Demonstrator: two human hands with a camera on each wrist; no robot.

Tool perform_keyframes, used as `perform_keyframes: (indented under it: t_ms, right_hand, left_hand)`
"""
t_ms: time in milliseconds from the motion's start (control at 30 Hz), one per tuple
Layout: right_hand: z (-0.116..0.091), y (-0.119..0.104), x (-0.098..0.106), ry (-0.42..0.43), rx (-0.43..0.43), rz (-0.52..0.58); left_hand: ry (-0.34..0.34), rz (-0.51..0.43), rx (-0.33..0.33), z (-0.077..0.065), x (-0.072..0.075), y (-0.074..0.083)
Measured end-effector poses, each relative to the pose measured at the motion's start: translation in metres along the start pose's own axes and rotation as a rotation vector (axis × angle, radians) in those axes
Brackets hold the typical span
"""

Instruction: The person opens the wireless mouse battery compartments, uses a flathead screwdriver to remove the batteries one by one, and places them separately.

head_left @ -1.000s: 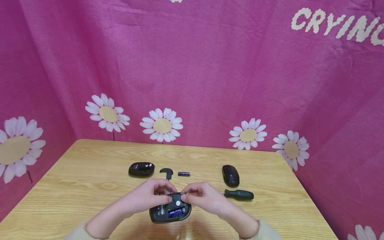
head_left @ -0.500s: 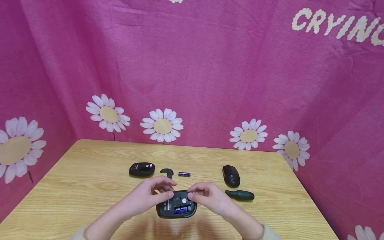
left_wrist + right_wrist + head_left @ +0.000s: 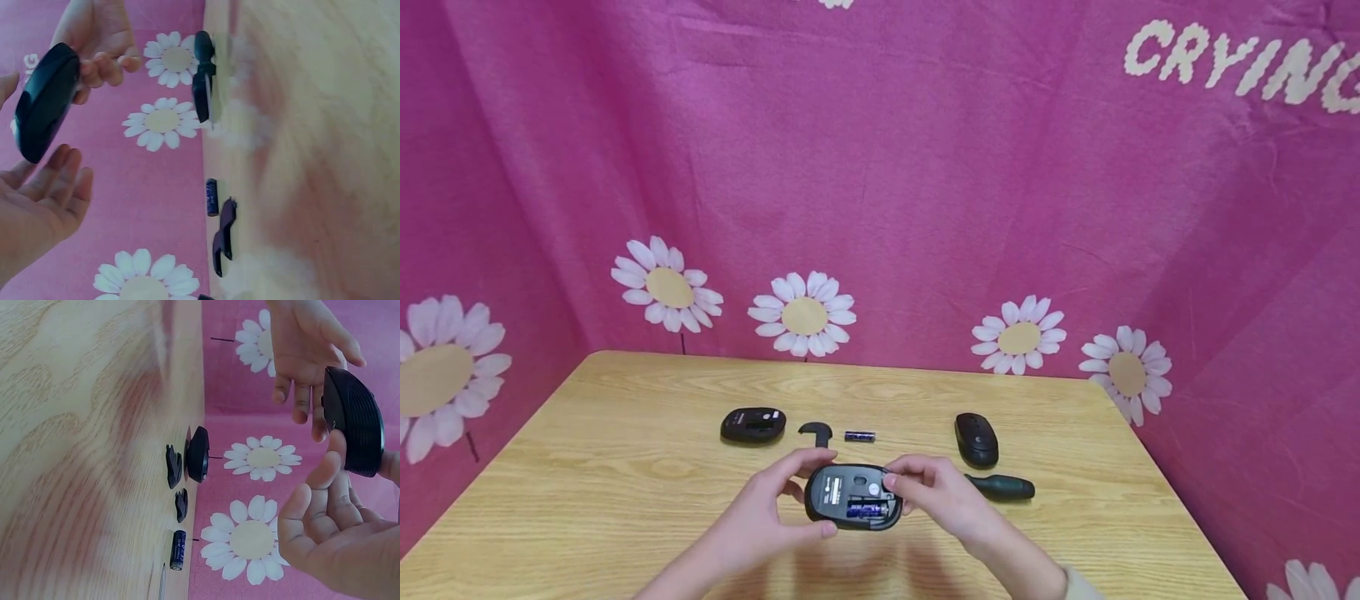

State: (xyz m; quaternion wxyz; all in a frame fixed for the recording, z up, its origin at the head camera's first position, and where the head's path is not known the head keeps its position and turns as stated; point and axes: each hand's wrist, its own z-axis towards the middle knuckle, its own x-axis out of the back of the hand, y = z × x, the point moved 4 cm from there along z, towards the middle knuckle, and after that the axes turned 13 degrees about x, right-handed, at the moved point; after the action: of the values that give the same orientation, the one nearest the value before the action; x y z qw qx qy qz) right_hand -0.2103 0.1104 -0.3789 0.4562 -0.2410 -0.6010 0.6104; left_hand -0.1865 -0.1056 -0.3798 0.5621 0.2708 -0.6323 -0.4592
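Observation:
A black computer mouse (image 3: 847, 492) is held above the table with its underside up. A blue battery (image 3: 867, 509) lies in its uncovered compartment. My right hand (image 3: 938, 493) pinches the mouse's right end, thumb on the underside and fingers beneath. At the opposite end, my left hand (image 3: 760, 510) has its fingers and thumb spread apart around the edge; in the right wrist view that left hand (image 3: 309, 356) has extended fingers close to the mouse (image 3: 355, 422). Whether they touch it I cannot tell. In the left wrist view the mouse's rounded top (image 3: 47, 103) shows.
On the wooden table (image 3: 647, 467) lie an upturned mouse (image 3: 753, 425), a black battery cover (image 3: 822, 433) and a loose battery (image 3: 860, 436). A third mouse (image 3: 977, 440) and a dark green screwdriver (image 3: 1006, 488) lie on the right. A pink daisy cloth (image 3: 895, 208) hangs behind.
The mouse has shifted right and slightly up, its underside now turned more to the head camera. My left thumb has come off the underside and the left fingers have spread.

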Motion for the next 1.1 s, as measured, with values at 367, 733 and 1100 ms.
perform_keyframes:
  t_ms: [367,733,1100]
  right_hand:
    - [-0.003,0.003,0.001,-0.003,-0.008,0.043]
    - [-0.004,0.004,0.002,-0.004,-0.008,0.037]
    - [-0.003,0.000,0.004,-0.025,0.007,-0.043]
  left_hand:
    - [0.036,-0.008,-0.021,0.002,-0.014,-0.006]
    - [0.118,0.001,-0.148,0.001,-0.018,0.000]
    - [0.157,0.012,-0.223,0.000,-0.015,0.004]
